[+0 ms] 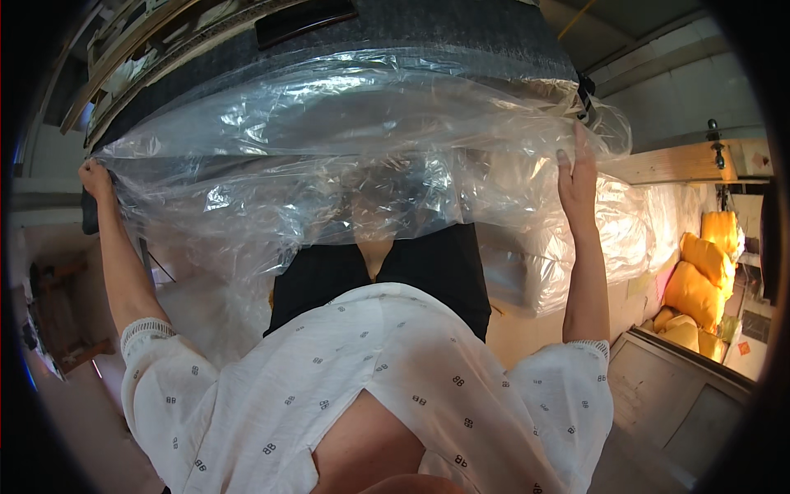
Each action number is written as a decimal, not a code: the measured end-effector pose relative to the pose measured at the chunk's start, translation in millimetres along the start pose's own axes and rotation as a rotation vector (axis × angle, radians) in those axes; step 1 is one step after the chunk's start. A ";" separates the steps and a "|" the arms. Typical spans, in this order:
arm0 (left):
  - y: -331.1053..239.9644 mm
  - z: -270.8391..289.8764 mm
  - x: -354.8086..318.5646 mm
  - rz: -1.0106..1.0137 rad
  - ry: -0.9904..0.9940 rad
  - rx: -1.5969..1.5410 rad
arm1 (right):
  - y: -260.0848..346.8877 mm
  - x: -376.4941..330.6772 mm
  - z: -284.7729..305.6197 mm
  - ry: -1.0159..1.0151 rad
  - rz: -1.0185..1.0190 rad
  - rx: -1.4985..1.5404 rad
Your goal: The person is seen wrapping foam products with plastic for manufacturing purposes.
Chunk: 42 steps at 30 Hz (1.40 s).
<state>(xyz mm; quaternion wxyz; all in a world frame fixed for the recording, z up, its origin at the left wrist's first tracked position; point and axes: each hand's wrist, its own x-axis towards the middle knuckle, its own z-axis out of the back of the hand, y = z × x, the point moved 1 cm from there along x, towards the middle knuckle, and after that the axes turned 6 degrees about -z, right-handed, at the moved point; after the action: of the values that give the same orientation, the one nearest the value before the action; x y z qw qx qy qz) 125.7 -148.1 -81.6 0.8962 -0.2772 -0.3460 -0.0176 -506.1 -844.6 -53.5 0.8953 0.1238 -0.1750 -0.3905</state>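
A wide sheet of clear plastic film (329, 123) stretches between my arms, wrinkled and shiny. Its far part lies along the front of a dark grey covered table (444, 29), and the near part hangs in folds before my legs. My left hand (95, 179) is closed on the film's left end, beside the table's left front corner. On the right, my right hand (580, 177) is raised with straight fingers and the thumb held apart. Its fingertips touch the film near the table's right corner, partly behind or against the plastic.
A dark phone (304, 20) lies toward the table's back. Wooden slats (123, 62) run along the far left. Right of me stands a plastic-wrapped stack (551, 263), with a wooden beam (675, 165) above it. Yellow bundles (699, 284) and a grey cabinet (658, 387) sit farther right.
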 end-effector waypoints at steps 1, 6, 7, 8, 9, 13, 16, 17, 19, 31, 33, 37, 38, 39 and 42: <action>-0.1 3.4 -1.4 0.026 -0.003 0.040 | 5.7 2.9 -8.1 -0.036 0.130 0.109; -15.3 7.2 -11.7 0.055 -0.032 0.049 | 28.9 24.7 -26.3 -0.046 0.338 0.247; -9.2 12.1 -10.1 0.069 -0.037 0.016 | 29.9 25.6 -32.8 -0.116 0.250 0.306; -8.2 13.2 -12.7 0.090 -0.041 -0.019 | 23.5 24.1 -33.2 -0.108 0.242 0.305; -8.3 13.4 -12.6 0.088 -0.030 -0.015 | 11.9 23.3 -32.7 0.005 0.131 0.175; 1.5 23.3 -5.0 0.033 -0.022 0.074 | 35.7 -1.6 -9.8 0.307 -0.032 0.046; 5.3 20.8 -1.6 -0.016 -0.027 0.073 | 65.1 -15.7 -5.9 0.008 0.202 0.068; 2.2 19.9 1.6 -0.039 -0.035 0.049 | 79.2 -14.4 -8.5 -0.141 0.325 0.077; 5.4 17.2 -0.1 -0.014 -0.040 0.011 | 84.4 -8.2 -20.0 -0.119 0.448 0.081; 33.4 46.3 1.8 0.007 -0.147 -0.025 | 95.0 33.9 -67.4 0.170 0.054 0.678; 22.4 36.3 1.7 0.036 -0.174 -0.046 | 100.5 46.0 -70.3 -0.041 0.007 0.785; 66.1 79.9 27.4 0.119 -0.077 -0.331 | 103.9 55.8 -68.5 -0.055 0.036 0.756; 108.6 158.2 81.9 0.071 -0.029 -0.382 | 114.3 62.6 -78.7 0.017 0.051 0.812; 107.9 150.7 76.5 0.081 -0.017 -0.396 | 115.9 61.4 -73.8 0.042 0.027 0.764; 59.5 141.1 57.6 0.024 -0.039 -0.551 | 113.0 63.0 -53.6 -0.037 0.069 0.575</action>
<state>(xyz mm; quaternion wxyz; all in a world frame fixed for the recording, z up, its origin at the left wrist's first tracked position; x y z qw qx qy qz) 96.6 -16.8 11.5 0.7805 -0.5147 -0.3419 -0.0949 -370.1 -811.8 -48.1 0.8329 0.3594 -0.2991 -0.2962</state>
